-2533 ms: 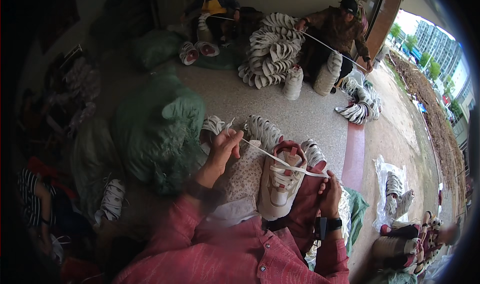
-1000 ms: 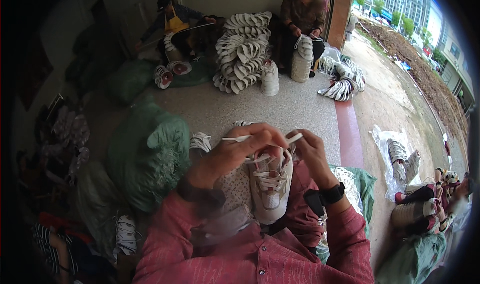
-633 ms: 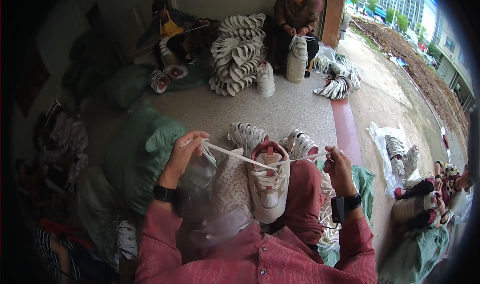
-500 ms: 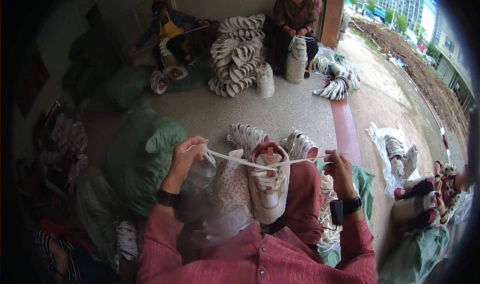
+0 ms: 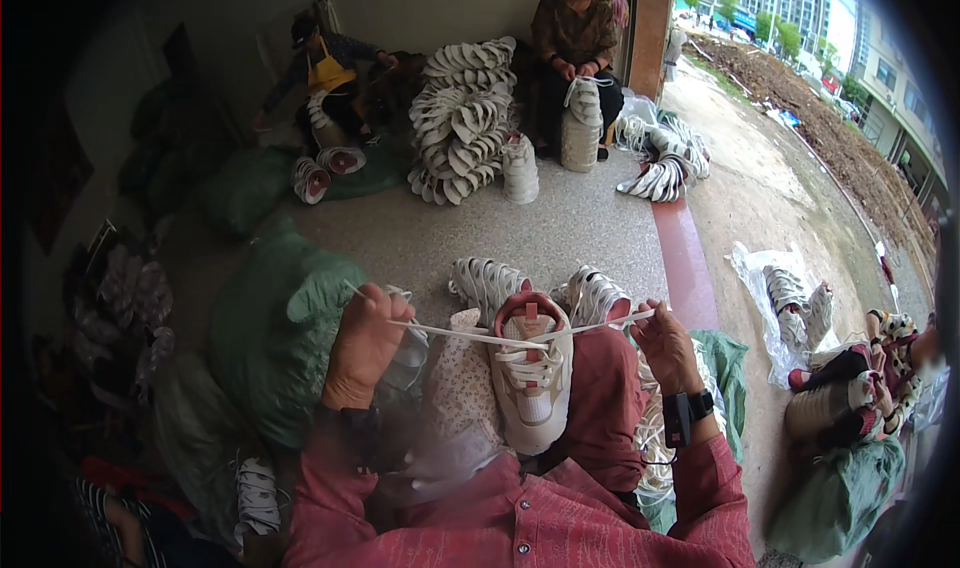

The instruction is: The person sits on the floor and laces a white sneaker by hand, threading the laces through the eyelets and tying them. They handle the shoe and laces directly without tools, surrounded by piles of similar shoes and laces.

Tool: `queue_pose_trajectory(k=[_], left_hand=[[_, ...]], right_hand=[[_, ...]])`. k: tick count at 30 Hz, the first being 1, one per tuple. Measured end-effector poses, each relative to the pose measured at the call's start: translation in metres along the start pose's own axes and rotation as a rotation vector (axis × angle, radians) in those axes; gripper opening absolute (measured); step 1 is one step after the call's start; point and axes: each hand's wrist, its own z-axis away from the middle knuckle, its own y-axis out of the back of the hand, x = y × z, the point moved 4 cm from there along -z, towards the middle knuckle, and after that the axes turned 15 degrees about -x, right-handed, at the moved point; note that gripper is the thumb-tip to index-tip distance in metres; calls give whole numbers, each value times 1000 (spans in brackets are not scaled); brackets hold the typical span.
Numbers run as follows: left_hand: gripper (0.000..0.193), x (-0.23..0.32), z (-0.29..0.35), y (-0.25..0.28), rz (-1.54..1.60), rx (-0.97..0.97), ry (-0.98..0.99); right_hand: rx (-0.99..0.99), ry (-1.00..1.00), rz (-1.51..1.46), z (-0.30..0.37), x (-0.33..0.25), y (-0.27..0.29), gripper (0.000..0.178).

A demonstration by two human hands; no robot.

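A white and pink sneaker [image 5: 532, 378] rests upright on my lap, toe toward me. A white shoelace [image 5: 455, 333] runs through its upper eyelets and stretches out to both sides. My left hand [image 5: 365, 346] pinches the left end of the lace, pulled out to the left. My right hand [image 5: 668, 346], with a dark watch on the wrist, pinches the right end, pulled out to the right. Both hands are level with the sneaker's collar, and the lace is taut.
Laced sneakers [image 5: 590, 293] lie on the floor just beyond my knees. A large green sack [image 5: 275, 333] sits at my left. Two seated people [image 5: 575, 38] work at the back beside a tall pile of shoes [image 5: 455, 118]. More shoes on plastic [image 5: 795, 303] lie at the right.
One second ago both hands were together over the sneaker's tongue. They have since drawn apart to either side, pulling the lace ends out tight.
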Motion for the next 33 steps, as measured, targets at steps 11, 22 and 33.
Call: queue_pose_trajectory(k=[11, 22, 33], left_hand=[[26, -18, 21, 76, -149, 357, 214], [32, -69, -13, 10, -1656, 127, 138], [18, -117, -42, -33, -1383, -475, 454]], right_hand=[[151, 7, -210, -7, 20, 44, 18], [96, 25, -317, -11, 28, 56, 18], [45, 82, -249, -12, 10, 33, 25]])
